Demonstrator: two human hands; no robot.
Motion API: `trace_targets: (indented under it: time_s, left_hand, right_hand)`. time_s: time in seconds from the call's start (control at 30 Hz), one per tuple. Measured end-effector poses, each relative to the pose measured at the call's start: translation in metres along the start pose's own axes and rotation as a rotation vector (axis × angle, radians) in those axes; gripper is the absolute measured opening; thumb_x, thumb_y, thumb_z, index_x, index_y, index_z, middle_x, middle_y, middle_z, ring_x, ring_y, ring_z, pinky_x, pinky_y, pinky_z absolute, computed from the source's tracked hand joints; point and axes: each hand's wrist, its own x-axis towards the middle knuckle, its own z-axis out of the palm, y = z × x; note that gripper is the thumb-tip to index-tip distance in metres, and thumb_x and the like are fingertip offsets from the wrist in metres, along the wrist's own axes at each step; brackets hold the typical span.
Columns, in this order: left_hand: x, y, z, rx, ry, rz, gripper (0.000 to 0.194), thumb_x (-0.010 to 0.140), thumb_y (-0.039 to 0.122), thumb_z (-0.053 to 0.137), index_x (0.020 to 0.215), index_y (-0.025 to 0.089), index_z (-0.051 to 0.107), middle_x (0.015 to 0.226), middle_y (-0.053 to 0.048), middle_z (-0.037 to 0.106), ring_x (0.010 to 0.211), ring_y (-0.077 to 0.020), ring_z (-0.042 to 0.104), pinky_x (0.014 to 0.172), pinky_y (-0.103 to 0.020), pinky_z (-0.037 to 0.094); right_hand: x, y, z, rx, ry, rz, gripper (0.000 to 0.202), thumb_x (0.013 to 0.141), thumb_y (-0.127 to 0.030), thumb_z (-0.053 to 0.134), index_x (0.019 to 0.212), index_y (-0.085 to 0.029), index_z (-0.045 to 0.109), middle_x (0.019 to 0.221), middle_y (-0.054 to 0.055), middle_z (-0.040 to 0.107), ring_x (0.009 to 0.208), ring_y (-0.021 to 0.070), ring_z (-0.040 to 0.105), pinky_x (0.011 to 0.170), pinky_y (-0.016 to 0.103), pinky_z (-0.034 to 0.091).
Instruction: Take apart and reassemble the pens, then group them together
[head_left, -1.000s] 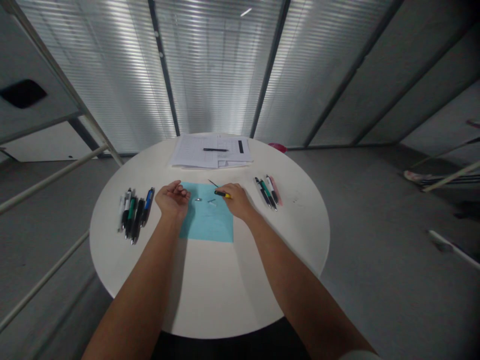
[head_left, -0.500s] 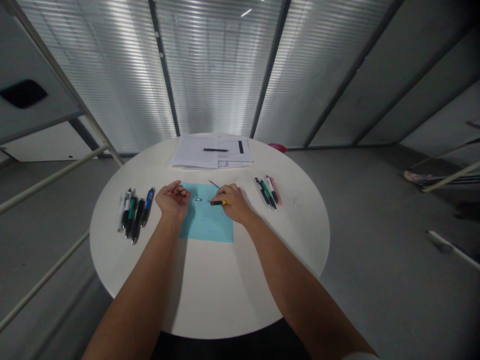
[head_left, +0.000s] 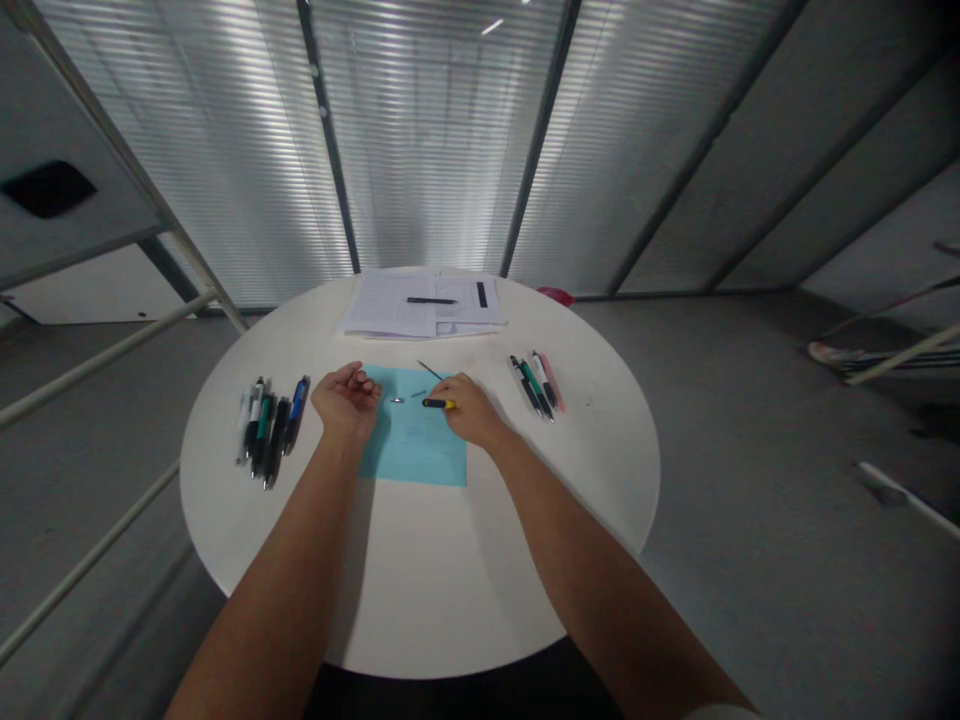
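My right hand (head_left: 466, 407) grips a short black and yellow pen barrel (head_left: 438, 404) above the right part of a light blue sheet (head_left: 416, 450). Just left of its fingers a thin dark piece, perhaps a spring (head_left: 418, 394), lies on the sheet. Farther left is a small shiny metal pen tip (head_left: 397, 400). A slim pen refill (head_left: 429, 369) slants across the sheet's far edge, its near end close to my right fingers. My left hand (head_left: 346, 400) rests palm up at the sheet's left edge, fingers loosely curled and no object visible in it.
Several pens (head_left: 264, 432) lie in a group at the left of the round white table (head_left: 420, 580). More pens (head_left: 534, 385) lie to the right. At the back, a black pen (head_left: 432, 300) lies on stacked papers (head_left: 390, 305). A white metal frame (head_left: 112, 350) stands left of the table.
My right hand has drawn back slightly to the right with the pen barrel. The thin dark piece now shows on the blue sheet beside its fingertips. My left hand stays put.
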Motion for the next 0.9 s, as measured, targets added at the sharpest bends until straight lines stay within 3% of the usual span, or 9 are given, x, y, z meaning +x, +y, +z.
trace_targets:
  time_s: [0.13, 0.27, 0.4, 0.53, 0.67, 0.9]
  left_hand:
    - [0.001, -0.001, -0.001, 0.046, -0.026, 0.022, 0.012, 0.060, 0.020, 0.053, 0.070, 0.016, 0.057, 0.056, 0.001, 0.047, 0.046, -0.0105, 0.045, 0.047, -0.025, 0.038]
    - [0.000, -0.009, -0.001, 0.225, -0.123, 0.140, 0.011, 0.057, 0.019, 0.055, 0.066, 0.016, 0.061, 0.053, 0.001, 0.046, 0.047, -0.0097, 0.044, 0.048, -0.024, 0.037]
    - [-0.007, -0.021, -0.001, 0.675, -0.303, 0.458, 0.013, 0.064, 0.018, 0.060, 0.074, 0.019, 0.069, 0.059, 0.000, 0.053, 0.054, -0.0114, 0.046, 0.053, -0.024, 0.036]
    - [-0.014, -0.030, -0.001, 1.086, -0.503, 0.620, 0.021, 0.071, 0.024, 0.064, 0.090, 0.019, 0.073, 0.074, -0.003, 0.064, 0.064, -0.0142, 0.052, 0.064, -0.029, 0.042]
    - [-0.015, -0.032, -0.001, 1.217, -0.586, 0.602, 0.025, 0.075, 0.030, 0.065, 0.094, 0.017, 0.075, 0.082, -0.006, 0.069, 0.069, -0.0161, 0.056, 0.068, -0.030, 0.043]
    - [-0.014, -0.033, 0.000, 1.163, -0.553, 0.489, 0.026, 0.073, 0.039, 0.070, 0.085, 0.016, 0.075, 0.075, -0.005, 0.069, 0.062, -0.0151, 0.054, 0.061, -0.029, 0.041]
  right_hand:
    - [0.001, 0.005, 0.001, 0.207, 0.156, 0.134, 0.038, 0.075, -0.002, 0.045, 0.089, -0.019, 0.076, 0.092, 0.005, 0.069, 0.082, 0.0149, 0.059, 0.076, 0.027, 0.046]
    - [0.003, 0.005, -0.001, 0.414, 0.262, 0.310, 0.037, 0.071, -0.009, 0.044, 0.085, -0.019, 0.076, 0.089, 0.002, 0.068, 0.065, 0.0111, 0.054, 0.060, 0.023, 0.043]
    - [0.006, -0.003, -0.006, 0.662, 0.300, 0.349, 0.031, 0.065, -0.016, 0.047, 0.073, -0.018, 0.076, 0.069, 0.000, 0.063, 0.049, 0.0077, 0.044, 0.049, 0.023, 0.035]
    - [0.007, -0.016, -0.011, 0.839, 0.234, 0.389, 0.027, 0.064, -0.022, 0.051, 0.074, -0.017, 0.076, 0.052, -0.002, 0.053, 0.043, 0.0080, 0.042, 0.044, 0.024, 0.029]
    - [0.007, -0.021, -0.012, 0.872, 0.170, 0.420, 0.029, 0.063, -0.024, 0.053, 0.078, -0.015, 0.077, 0.044, -0.003, 0.050, 0.040, 0.0085, 0.041, 0.041, 0.024, 0.025]
    - [0.006, -0.016, -0.012, 0.904, 0.142, 0.466, 0.030, 0.063, -0.030, 0.056, 0.080, -0.013, 0.076, 0.041, -0.001, 0.053, 0.038, 0.0104, 0.046, 0.041, 0.024, 0.028]
